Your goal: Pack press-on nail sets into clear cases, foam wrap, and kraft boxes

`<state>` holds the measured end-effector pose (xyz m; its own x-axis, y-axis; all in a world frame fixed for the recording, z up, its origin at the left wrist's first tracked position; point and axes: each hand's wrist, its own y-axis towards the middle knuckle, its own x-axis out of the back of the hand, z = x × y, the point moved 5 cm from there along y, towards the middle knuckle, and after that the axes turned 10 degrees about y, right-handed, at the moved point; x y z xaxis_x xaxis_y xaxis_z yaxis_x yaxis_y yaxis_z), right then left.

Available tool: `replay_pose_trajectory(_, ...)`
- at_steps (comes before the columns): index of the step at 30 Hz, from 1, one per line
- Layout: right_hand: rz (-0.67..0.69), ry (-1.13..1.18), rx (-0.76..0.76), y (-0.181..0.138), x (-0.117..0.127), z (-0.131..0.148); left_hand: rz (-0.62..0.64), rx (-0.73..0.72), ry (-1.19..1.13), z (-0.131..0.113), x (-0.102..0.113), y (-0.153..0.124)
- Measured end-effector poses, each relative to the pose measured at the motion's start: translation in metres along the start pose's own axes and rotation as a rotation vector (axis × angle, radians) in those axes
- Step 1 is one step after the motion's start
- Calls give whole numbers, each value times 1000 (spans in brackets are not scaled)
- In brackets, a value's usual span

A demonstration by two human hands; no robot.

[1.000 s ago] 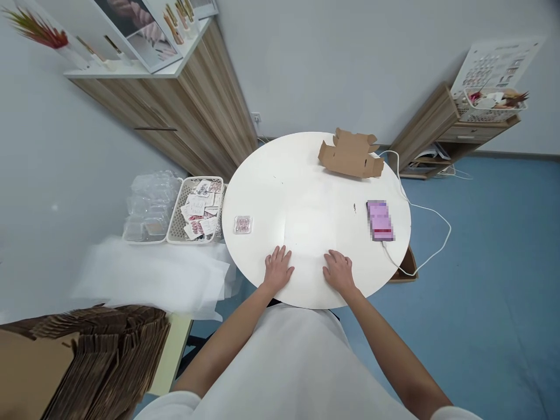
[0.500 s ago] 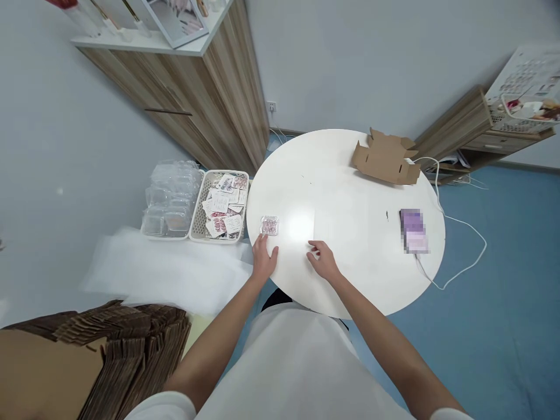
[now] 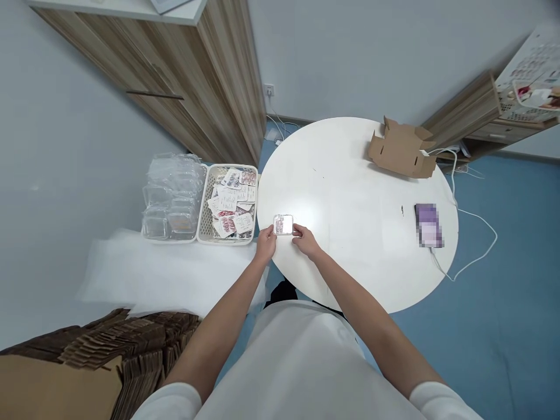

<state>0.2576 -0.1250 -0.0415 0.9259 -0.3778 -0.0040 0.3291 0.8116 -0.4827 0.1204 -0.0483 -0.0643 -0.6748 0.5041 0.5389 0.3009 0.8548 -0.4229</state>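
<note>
A small clear plastic case [image 3: 283, 224] with pink and red contents lies near the left edge of the round white table [image 3: 350, 198]. My left hand [image 3: 265, 243] pinches its left side, and my right hand [image 3: 304, 240] pinches its right side. Both hands have the fingers closed on the case.
A white basket of printed cards [image 3: 228, 203] and a stack of clear plastic cases [image 3: 171, 197] sit left of the table on white foam sheets [image 3: 161, 271]. A folded cardboard box [image 3: 402, 147] and a phone [image 3: 428, 224] with a white cable lie on the table. Flat cardboard piles up at lower left [image 3: 87, 361].
Both hands moved from flat on the table's near edge leftward to the small clear case and took hold of it. The view shifted left and down.
</note>
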Motion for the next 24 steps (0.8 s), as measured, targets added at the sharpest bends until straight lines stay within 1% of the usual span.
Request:
replay_pose_trajectory(4, -24, -21, 38, -6, 9, -2, 16, -30, -38, -8, -3, -8)
replay_pose_trajectory(6, -73, -17, 50, -14, 21, -5, 28, -49, -63, -13, -10, -15)
replay_pose_trajectory(8, -115, -12, 66, -25, 39, -8, 45, -67, -84, -21, -21, -24)
replay_pose_trajectory(10, -147, -21, 84, -42, 61, -13, 84, -96, -103, -31, -38, -36)
replay_pose_trajectory(13, -180, -44, 92, -75, 104, -22, 187, -174, -114, -48, -73, -60)
replay_pose_trajectory(16, -170, -40, 81, -111, 149, -34, 291, -250, -78, -64, -111, -89)
replay_pose_trajectory(18, -147, -38, 68, -130, 173, -45, 332, -268, -26, -72, -134, -107)
replay_pose_trajectory(21, -118, -42, 47, -148, 199, -61, 340, -277, 61, -80, -159, -130)
replay_pose_trajectory(24, -81, -76, 57, -155, 211, -74, 318, -279, 129, -83, -174, -145)
